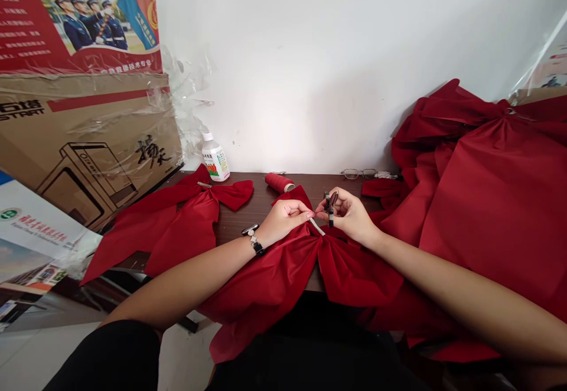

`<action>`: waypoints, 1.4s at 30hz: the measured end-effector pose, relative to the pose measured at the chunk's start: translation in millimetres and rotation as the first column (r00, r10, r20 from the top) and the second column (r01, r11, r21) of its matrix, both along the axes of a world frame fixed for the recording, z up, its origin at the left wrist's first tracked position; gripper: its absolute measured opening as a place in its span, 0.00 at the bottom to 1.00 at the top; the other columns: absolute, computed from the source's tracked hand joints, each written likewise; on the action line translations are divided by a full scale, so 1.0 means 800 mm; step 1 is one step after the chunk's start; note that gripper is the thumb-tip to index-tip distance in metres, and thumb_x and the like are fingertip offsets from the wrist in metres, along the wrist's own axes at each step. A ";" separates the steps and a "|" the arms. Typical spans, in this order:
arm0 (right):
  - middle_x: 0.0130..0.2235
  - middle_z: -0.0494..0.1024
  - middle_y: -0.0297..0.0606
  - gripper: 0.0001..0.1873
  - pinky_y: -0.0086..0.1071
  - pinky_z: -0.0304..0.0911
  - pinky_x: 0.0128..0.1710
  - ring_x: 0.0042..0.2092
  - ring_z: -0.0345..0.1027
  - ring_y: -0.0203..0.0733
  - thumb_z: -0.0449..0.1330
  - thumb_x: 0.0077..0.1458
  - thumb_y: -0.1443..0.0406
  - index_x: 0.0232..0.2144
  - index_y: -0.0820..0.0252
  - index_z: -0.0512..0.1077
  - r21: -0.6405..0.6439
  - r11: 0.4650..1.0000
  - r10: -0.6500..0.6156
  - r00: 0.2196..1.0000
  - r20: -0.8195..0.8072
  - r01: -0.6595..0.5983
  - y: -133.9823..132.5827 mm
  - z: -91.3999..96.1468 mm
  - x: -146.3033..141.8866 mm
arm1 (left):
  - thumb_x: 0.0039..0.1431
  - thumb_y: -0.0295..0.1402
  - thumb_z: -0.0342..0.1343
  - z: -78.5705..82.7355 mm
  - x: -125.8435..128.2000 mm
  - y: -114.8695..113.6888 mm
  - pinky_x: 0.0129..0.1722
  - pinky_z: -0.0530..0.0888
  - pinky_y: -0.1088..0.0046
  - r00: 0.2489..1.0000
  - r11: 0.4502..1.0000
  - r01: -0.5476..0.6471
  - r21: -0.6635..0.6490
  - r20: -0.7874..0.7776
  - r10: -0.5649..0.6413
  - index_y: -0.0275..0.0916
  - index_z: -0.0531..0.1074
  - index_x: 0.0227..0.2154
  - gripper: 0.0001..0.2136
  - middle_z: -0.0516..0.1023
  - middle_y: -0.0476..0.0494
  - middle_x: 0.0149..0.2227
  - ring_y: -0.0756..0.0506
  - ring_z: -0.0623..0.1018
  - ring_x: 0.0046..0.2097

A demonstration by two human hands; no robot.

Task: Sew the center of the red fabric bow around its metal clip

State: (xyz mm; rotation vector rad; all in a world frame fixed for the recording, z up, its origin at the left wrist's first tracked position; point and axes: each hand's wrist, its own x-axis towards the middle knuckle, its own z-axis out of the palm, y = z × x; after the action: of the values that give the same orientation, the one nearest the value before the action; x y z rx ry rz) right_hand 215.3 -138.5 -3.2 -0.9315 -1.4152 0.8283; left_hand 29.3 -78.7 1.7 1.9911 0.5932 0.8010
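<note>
A large red cloth bow (266, 273) lies over the table's front edge and hangs down toward my lap. At its knot sits a pale, narrow metallic strip (317, 227). My left hand (287, 218), wearing a dark watch and a bracelet, pinches the bow at the upper end of that strip. Just to the right, my right hand (349, 217) is closed around a small dark tool (330, 209) with a brownish loop, which looks like small scissors. The fingertips of both hands nearly meet above the knot; any thread between them is too fine to make out.
Another red bow (190, 214) lies left on the dark table (239, 217). Along the wall are a white bottle (215, 157), a red thread spool (279, 182) and eyeglasses (359, 173). Red bows (496, 184) are heaped at right. A cardboard box (97, 155) stands left.
</note>
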 end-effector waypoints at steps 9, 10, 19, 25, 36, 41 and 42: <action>0.26 0.68 0.27 0.24 0.25 0.50 0.22 0.22 0.51 0.27 0.73 0.37 0.63 0.26 0.58 0.58 -0.023 0.999 0.039 0.999 0.027 -0.039 0.000 -0.001 -0.002 | 0.55 0.46 0.57 -0.002 0.001 0.000 0.21 0.50 0.79 1.000 1.000 0.017 -0.016 0.012 -0.017 0.31 0.73 0.29 0.18 0.60 0.54 0.19 0.57 0.54 0.22; 0.25 0.67 0.26 0.24 0.25 0.49 0.22 0.21 0.50 0.26 0.72 0.37 0.63 0.26 0.58 0.58 -0.018 0.999 0.030 0.999 0.027 -0.029 0.000 0.000 -0.002 | 0.55 0.46 0.57 -0.003 0.001 0.001 0.22 0.50 0.79 1.000 1.000 0.017 -0.016 0.009 -0.016 0.31 0.73 0.29 0.18 0.60 0.54 0.19 0.56 0.55 0.22; 0.25 0.68 0.26 0.23 0.25 0.43 0.21 0.21 0.48 0.26 0.71 0.39 0.66 0.26 0.58 0.58 -0.010 0.999 0.050 0.999 0.001 -0.050 0.003 0.000 0.000 | 0.55 0.43 0.57 0.002 0.001 -0.003 0.21 0.51 0.79 1.000 1.000 -0.001 -0.014 0.021 0.002 0.31 0.75 0.29 0.16 0.61 0.54 0.18 0.57 0.55 0.21; 0.26 0.71 0.28 0.23 0.24 0.51 0.23 0.24 0.59 0.29 0.72 0.36 0.66 0.26 0.57 0.59 -0.057 0.996 0.064 0.997 -0.052 -0.067 0.005 0.001 0.002 | 0.53 0.43 0.59 0.010 0.002 -0.009 0.21 0.53 0.79 0.998 0.997 -0.027 -0.079 0.053 0.031 0.31 0.74 0.28 0.16 0.60 0.56 0.15 0.57 0.56 0.19; 0.24 0.73 0.30 0.26 0.24 0.59 0.26 0.25 0.65 0.30 0.74 0.31 0.59 0.24 0.60 0.62 -0.236 0.972 -0.024 0.991 -0.128 -0.007 0.009 0.006 0.005 | 0.53 0.43 0.59 0.010 -0.001 -0.002 0.19 0.53 0.79 0.988 0.994 -0.074 -0.081 0.130 0.084 0.33 0.73 0.27 0.15 0.59 0.57 0.14 0.57 0.56 0.18; 0.19 0.72 0.32 0.23 0.24 0.48 0.20 0.19 0.54 0.26 0.70 0.38 0.52 0.23 0.63 0.66 -0.311 0.951 0.008 1.000 0.009 -0.005 0.009 0.002 0.005 | 0.52 0.42 0.61 0.009 -0.001 -0.003 0.20 0.54 0.78 0.975 0.988 -0.089 -0.128 0.190 0.112 0.33 0.73 0.27 0.14 0.61 0.56 0.15 0.57 0.55 0.18; 0.19 0.70 0.32 0.23 0.24 0.46 0.19 0.19 0.53 0.26 0.69 0.39 0.51 0.22 0.63 0.66 -0.311 0.950 0.020 1.000 0.020 -0.013 0.008 0.001 0.005 | 0.52 0.41 0.61 0.008 -0.001 -0.003 0.20 0.54 0.78 0.970 0.986 -0.099 -0.137 0.209 0.126 0.34 0.73 0.27 0.13 0.62 0.56 0.15 0.57 0.56 0.18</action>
State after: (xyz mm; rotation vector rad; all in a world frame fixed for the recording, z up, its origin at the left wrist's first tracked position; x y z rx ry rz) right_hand 219.2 -132.5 -2.2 -1.1719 -1.3346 1.0774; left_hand 28.3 -81.1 8.5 1.7399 0.6166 1.0109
